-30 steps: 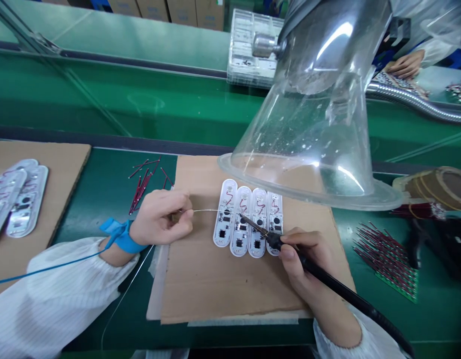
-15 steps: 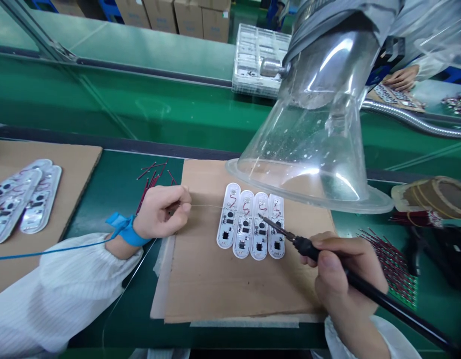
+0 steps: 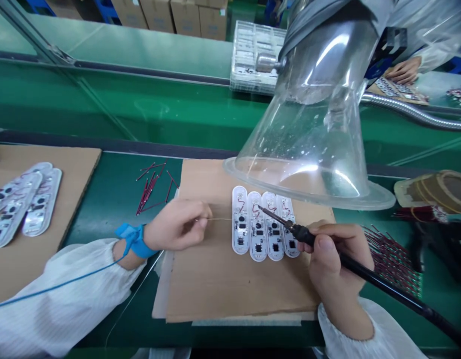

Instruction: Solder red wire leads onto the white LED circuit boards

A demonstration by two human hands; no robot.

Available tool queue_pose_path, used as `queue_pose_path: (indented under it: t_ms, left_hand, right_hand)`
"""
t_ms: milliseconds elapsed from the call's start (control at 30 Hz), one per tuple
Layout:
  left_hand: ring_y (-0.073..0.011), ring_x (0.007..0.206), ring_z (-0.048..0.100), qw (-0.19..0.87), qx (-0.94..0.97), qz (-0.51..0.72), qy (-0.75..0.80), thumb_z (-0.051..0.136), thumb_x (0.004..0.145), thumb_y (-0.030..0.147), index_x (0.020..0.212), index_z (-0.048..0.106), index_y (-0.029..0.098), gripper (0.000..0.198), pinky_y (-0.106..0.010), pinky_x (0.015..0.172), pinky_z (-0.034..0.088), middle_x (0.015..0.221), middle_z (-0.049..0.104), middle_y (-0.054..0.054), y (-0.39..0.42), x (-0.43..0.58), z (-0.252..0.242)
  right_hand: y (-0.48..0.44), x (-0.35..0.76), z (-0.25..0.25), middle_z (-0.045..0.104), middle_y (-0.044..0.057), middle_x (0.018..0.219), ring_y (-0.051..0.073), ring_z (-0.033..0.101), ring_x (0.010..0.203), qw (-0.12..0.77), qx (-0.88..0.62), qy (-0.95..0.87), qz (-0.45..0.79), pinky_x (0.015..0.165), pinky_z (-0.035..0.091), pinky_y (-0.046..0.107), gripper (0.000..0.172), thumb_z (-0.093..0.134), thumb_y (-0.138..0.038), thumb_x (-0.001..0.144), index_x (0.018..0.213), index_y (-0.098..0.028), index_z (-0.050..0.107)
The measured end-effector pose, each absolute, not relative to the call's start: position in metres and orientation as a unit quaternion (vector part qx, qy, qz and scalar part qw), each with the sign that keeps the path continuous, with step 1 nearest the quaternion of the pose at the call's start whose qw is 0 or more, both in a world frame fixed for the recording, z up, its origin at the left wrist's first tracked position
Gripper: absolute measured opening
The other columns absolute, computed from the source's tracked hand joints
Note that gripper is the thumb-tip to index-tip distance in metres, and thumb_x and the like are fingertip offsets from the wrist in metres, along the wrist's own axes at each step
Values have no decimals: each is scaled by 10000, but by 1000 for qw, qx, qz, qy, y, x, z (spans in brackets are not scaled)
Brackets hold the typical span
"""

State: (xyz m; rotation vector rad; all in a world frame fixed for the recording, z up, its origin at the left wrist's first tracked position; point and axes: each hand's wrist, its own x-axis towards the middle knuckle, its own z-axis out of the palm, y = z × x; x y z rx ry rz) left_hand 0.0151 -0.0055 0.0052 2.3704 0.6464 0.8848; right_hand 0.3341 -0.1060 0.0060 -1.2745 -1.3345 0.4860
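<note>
Cardboard sheet [image 3: 230, 294]: under four white circuit boards [image 3: 258, 227], lying side by side.
Right hand [image 3: 337, 264]: clamped on a soldering iron [image 3: 380, 281], tip over the boards.
Left hand [image 3: 177, 225]: fingers pinched together on solder wire [image 3: 219, 219], left of the boards.
Clear plastic fume hood [image 3: 305, 149]: just beyond the boards, to the right.

Left hand [image 3: 177, 225] moved right; solder wire [image 3: 219, 219] now ends just beside the circuit boards [image 3: 266, 224], which sit further right on the cardboard [image 3: 200, 284]. Soldering iron [image 3: 303, 236] tip shifted left, third board [image 3: 274, 229] to second board [image 3: 257, 234].
</note>
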Motion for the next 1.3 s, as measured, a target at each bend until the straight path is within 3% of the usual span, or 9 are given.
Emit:
queue_pose_path:
  t_ms: [100, 233, 400, 767, 1000, 1200, 1300]
  left_hand:
    - [-120, 484, 445, 233, 862, 347, 288, 489, 920, 72, 795, 420, 268, 242, -266, 506, 339, 596, 483, 83, -5, 7, 3]
    - [-123, 483, 336, 240, 865, 338, 282, 488, 922, 75, 763, 351, 274, 290, -300, 507, 280, 584, 392, 92, -4, 4, 2]
    - [-125, 498, 293, 212, 873, 329, 290, 484, 912, 66, 764, 330, 277, 299, -297, 508, 267, 585, 382, 96, -3, 6, 5]
    - [-124, 500, 308, 208, 886, 313, 271, 498, 910, 55, 779, 314, 274, 315, -301, 521, 243, 585, 381, 97, -2, 10, 4]
    - [-124, 506, 316, 215, 887, 311, 267, 498, 918, 53, 782, 329, 272, 308, -301, 523, 248, 592, 378, 100, -3, 11, 4]
    - [-137, 521, 269, 215, 881, 315, 280, 473, 889, 50, 772, 317, 273, 296, -315, 527, 237, 598, 347, 92, -3, 8, 7]
    - [-140, 522, 268, 215, 880, 316, 282, 470, 890, 53, 770, 312, 275, 298, -316, 525, 241, 597, 342, 91, -3, 7, 8]
  right_hand:
    - [-109, 334, 6, 719, 3, 789, 181, 660, 592, 544, -543, -601, 219, 536, 548, 324, 136, 770, -384, 1081, 1026, -266, 731]
    - [-112, 333, 4, 740, 11, 845, 184, 685, 630, 517, -535, -627, 232, 584, 569, 329, 137, 758, -400, 1091, 1044, -276, 724]
    - [-112, 334, 2, 755, 11, 891, 177, 718, 669, 483, -544, -642, 240, 585, 572, 298, 95, 775, -347, 1075, 1083, -272, 716]
    - [-103, 327, 20, 754, -16, 794, 159, 744, 642, 428, -534, -704, 191, 600, 608, 261, 72, 716, -230, 1059, 1029, -274, 667]
    - [-106, 329, 17, 780, 3, 814, 183, 759, 658, 424, -548, -692, 202, 595, 607, 285, 85, 769, -304, 1051, 1012, -272, 701]
    - [-111, 332, 2, 763, 15, 850, 186, 725, 648, 515, -539, -633, 207, 594, 602, 314, 155, 739, -406, 1096, 1025, -269, 713]
    - [-111, 331, 3, 772, 11, 858, 174, 728, 635, 484, -545, -647, 224, 575, 597, 295, 133, 751, -389, 1091, 1045, -269, 716]
